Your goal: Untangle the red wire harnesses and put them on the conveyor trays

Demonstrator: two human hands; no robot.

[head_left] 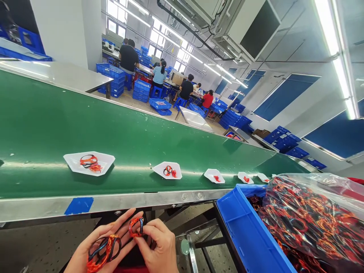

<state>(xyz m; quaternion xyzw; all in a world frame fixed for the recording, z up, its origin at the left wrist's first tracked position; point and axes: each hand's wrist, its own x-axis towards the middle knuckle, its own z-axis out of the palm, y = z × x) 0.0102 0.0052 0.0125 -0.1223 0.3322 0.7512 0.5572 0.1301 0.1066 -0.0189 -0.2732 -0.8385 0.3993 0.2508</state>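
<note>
Orange-black wire loops on open left hand; right hand pinches one; wrists cropped.

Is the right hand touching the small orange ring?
Touching. The head view shows the right hand pinching the small orange ring between its fingertips.

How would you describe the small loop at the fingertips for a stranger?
Look below the green conveyor belt's metal edge, where two hands meet. The small loop is pinched by the right hand against the fingers of the left hand. Unlike the bigger loops on that palm, it is one small orange-and-black ring.
</note>
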